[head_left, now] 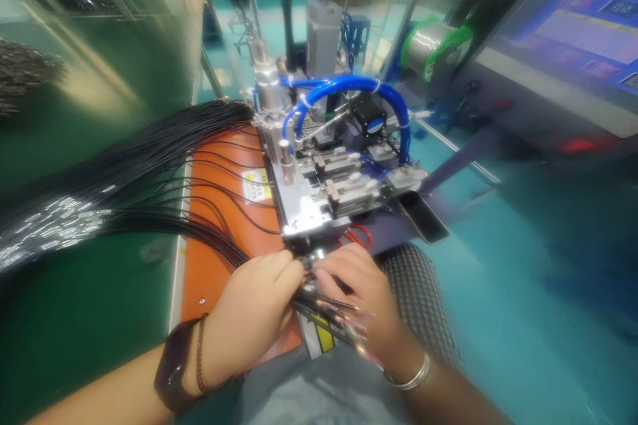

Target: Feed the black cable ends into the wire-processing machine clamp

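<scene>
One orange tabletop (216, 289) is crossed by black cables (164, 220), massed at the left into a thick heap too dense to be counted. One metal bench machine (304, 209) is mounted on its far right part, arched over by blue tubing (359, 84). Two hands are brought close together at the machine's near edge: the left hand (254, 309) is curled over with its fingers closed round a cluster of the cables; the right hand (366, 295) is turned inward, thumb and fingers bent nearly together, and whether anything is pinched there cannot be told. One green-flanged wire spool (432, 46) and one smartphone (423, 216) are seen at the right. Coloured wire ends (356, 325), blurred beyond counting, are pointed toward the right wrist
</scene>
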Demonstrator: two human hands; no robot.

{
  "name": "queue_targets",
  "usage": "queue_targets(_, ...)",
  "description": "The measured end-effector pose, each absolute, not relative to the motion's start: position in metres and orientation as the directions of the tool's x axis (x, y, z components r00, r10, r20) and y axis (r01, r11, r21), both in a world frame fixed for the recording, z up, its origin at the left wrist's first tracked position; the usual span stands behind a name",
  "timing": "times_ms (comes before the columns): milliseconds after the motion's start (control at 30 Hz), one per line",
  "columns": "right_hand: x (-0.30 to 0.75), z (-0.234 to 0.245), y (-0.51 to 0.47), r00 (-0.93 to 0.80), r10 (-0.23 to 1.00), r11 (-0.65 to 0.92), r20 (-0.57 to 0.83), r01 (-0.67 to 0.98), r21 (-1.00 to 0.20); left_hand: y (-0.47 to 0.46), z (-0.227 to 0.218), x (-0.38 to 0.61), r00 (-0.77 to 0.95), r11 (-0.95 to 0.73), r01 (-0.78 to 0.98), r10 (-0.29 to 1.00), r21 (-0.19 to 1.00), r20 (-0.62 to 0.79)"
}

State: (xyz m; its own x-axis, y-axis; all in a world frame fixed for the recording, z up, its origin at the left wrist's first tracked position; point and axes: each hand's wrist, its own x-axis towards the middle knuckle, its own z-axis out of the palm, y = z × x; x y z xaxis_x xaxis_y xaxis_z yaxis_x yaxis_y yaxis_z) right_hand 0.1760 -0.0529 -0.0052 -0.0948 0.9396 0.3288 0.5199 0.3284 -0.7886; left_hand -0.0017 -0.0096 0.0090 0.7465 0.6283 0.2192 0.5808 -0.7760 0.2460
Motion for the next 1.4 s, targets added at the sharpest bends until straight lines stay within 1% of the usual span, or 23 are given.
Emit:
queue_targets(100,0.178,-0.002,-0.049,-0.282,0.91,0.414,0.305,0.565,-0.714,-0.011,0.008,-0.003,0.776,-0.811,0.567,0.585,0.143,0.235)
queue_targets(133,0.179,-0.002,-0.047,-0.292,0.907,0.419,0.302,0.558,-0.717,-0.011,0.008,-0.003,0.777,-0.811,0.569,0.584,0.138,0.234)
queue_targets(167,0.181,-0.003,-0.046,-0.255,0.917,0.399,0.307,0.539,-0.742,-0.011,0.008,-0.003,0.771,-0.804,0.575,0.595,0.15,0.227)
queue_targets(233,0.182,-0.005,-0.045,-0.1,0.945,0.321,0.311,0.461,-0.827,-0.01,0.009,-0.001,0.744,-0.776,0.599,0.631,0.198,0.219)
queue_targets(300,0.183,-0.009,-0.044,0.009,0.965,0.24,0.261,0.36,-0.901,-0.008,0.011,0.0,0.714,-0.746,0.623,0.665,0.235,0.218)
queue_targets(400,0.181,-0.012,-0.044,0.005,0.985,0.164,0.172,0.266,-0.95,-0.007,0.011,0.0,0.704,-0.737,0.628,0.675,0.249,0.222)
queue_targets(533,0.176,-0.016,-0.044,0.041,0.99,0.122,0.135,0.227,-0.966,-0.008,0.01,0.0,0.7,-0.722,0.636,0.689,0.273,0.189)
queue_targets(667,0.178,-0.019,-0.041,0.103,0.991,0.067,0.091,0.219,-0.974,-0.009,0.013,-0.001,0.705,-0.676,0.619,0.703,0.4,0.097)
queue_targets(733,0.181,-0.02,-0.039,0.15,0.988,0.011,0.043,0.205,-0.979,-0.009,0.013,-0.003,0.714,-0.668,0.609,0.697,0.428,0.073)
queue_targets(800,0.185,-0.02,-0.036,0.163,0.986,-0.075,-0.046,0.177,-0.981,-0.008,0.012,-0.004,0.714,-0.694,0.609,0.691,0.384,0.114)
queue_targets(900,0.191,-0.021,-0.034,0.101,0.975,-0.211,-0.196,0.17,-0.962,-0.004,0.005,-0.006,0.748,-0.761,0.581,0.639,0.289,0.178)
queue_targets(1000,0.196,-0.024,-0.033,0.014,0.958,-0.285,-0.288,0.182,-0.941,-0.001,0.0,-0.004,0.794,-0.804,0.546,0.586,0.234,0.163)
queue_targets(1167,0.201,-0.031,-0.033,-0.043,0.945,-0.317,-0.324,0.129,-0.94,0.0,-0.001,0.0,0.817,-0.821,0.545,0.566,0.171,0.11)
queue_targets(1267,0.2,-0.032,-0.03,-0.045,0.944,-0.322,-0.328,0.106,-0.941,0.001,0.0,0.001,0.812,-0.82,0.559,0.571,0.125,0.118)
queue_targets(1400,0.198,-0.032,-0.028,-0.024,0.952,-0.299,-0.305,0.134,-0.945,0.003,-0.001,0.0,0.812,-0.823,0.559,0.568,0.099,0.138)
